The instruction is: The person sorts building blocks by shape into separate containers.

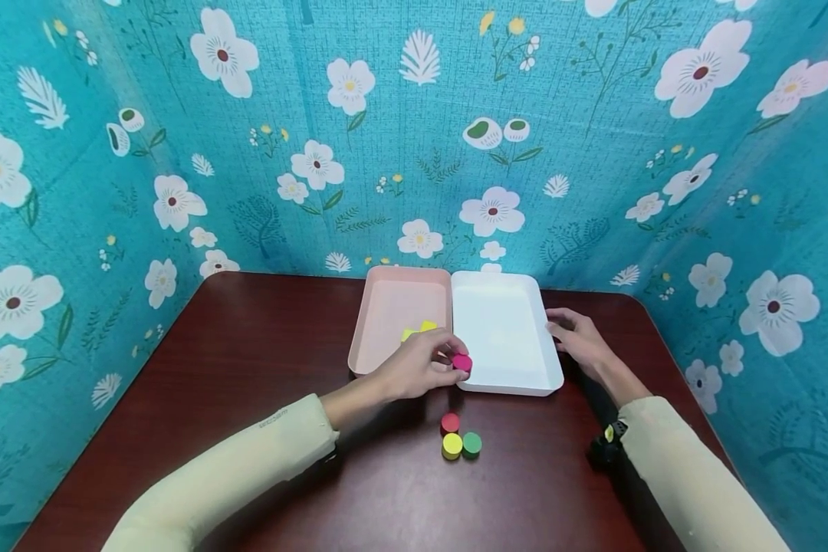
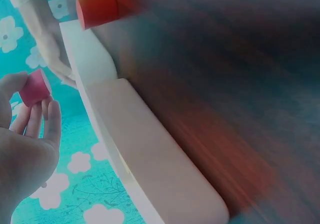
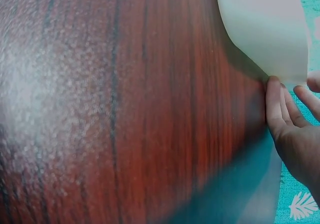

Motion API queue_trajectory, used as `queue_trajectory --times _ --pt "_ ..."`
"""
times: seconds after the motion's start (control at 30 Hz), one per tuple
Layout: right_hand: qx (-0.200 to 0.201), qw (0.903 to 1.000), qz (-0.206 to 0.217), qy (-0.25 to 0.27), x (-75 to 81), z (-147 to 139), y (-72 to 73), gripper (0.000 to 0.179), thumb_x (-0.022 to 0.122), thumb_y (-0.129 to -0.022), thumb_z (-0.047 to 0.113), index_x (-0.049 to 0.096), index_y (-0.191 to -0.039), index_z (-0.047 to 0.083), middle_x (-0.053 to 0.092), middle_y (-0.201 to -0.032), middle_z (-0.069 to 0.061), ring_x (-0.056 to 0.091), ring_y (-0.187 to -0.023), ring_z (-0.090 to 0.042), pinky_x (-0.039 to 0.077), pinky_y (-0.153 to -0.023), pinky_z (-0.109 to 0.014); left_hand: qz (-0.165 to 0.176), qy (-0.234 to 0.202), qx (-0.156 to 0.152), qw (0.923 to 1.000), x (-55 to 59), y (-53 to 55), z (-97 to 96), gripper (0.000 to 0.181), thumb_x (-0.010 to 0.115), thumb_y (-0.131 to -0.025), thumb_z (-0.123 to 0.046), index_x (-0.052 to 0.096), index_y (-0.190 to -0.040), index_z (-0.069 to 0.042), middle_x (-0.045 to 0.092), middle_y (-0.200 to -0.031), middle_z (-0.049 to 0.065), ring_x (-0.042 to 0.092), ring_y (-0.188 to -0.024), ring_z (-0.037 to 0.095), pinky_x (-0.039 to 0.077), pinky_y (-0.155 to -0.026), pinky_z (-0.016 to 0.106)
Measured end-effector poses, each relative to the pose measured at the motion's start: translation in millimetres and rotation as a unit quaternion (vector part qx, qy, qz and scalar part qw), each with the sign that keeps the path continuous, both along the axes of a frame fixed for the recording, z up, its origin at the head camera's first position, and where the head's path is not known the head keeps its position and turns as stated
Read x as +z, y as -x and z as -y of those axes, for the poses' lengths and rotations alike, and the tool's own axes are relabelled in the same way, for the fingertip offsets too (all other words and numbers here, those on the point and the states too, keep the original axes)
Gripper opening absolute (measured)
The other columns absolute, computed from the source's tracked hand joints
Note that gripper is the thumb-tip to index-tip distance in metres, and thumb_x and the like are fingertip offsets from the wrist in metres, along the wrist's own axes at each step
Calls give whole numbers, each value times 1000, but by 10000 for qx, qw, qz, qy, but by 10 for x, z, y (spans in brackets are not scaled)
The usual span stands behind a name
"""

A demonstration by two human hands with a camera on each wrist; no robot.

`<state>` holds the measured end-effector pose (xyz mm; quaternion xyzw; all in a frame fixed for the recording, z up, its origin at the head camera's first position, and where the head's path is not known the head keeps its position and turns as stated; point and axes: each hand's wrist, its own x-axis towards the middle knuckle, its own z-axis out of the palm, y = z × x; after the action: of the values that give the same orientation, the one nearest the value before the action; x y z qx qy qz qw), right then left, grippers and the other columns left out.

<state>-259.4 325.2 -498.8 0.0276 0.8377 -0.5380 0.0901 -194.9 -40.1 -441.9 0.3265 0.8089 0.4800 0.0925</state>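
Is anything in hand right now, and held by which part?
The left hand pinches a magenta, short cylindrical block by its curved side. The right hand touches the white rectangular tray along its outer side; no clear grip shows.

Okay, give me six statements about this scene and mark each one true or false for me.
1. The left hand holds a pink cylinder. True.
2. The right hand is at the right side of the white tray. True.
3. The pink tray is right of the white tray. False: it is on the left.
4. A red cylinder and a green cylinder stand on the table. True.
5. Both sleeves are black. False: they are pale.
6. The backdrop is plain. False: the backdrop has flowers.
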Motion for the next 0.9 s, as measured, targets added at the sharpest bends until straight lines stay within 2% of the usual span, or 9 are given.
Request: queue_trajectory --times 0.3,0.4,0.7,0.9 --pt "-65 10000 35 53 31 15 -8 51 50 -114 23 41 -159 1 47 -153 -28 53 -131 -40 46 -111 -60 -431 263 65 9987 7 186 -205 26 85 -93 -18 70 -112 -10 70 -107 -2 72 -102 13 60 -95 33" --pt "-93 9999 52 44 31 9 -4 50 50 -114 23 41 -159 2 47 -153 -28 52 -131 -40 46 -112 -61 -439 323 93 9985 -16 250 -271 26 84 -93 -19 70 -112 -10 69 -106 -3 71 -101 12 60 -94 33" --pt "-52 10000 46 40 -10 11 -1 50 49 -114 21 41 -159 3 49 -152 -27 54 -129 -39 50 -109 -58 1 358 244 9991 -92 327 -430 25 84 -94 -23 68 -112 -15 67 -106 -8 68 -103 13 56 -91 21" --pt "-68 10000 16 45 -2 2 0 50 50 -114 21 41 -159 3 48 -153 -28 53 -131 -41 47 -110 -60 57 328 253 9991 -119 322 -554 25 85 -93 -22 68 -111 -17 66 -106 -9 66 -104 10 57 -89 22"
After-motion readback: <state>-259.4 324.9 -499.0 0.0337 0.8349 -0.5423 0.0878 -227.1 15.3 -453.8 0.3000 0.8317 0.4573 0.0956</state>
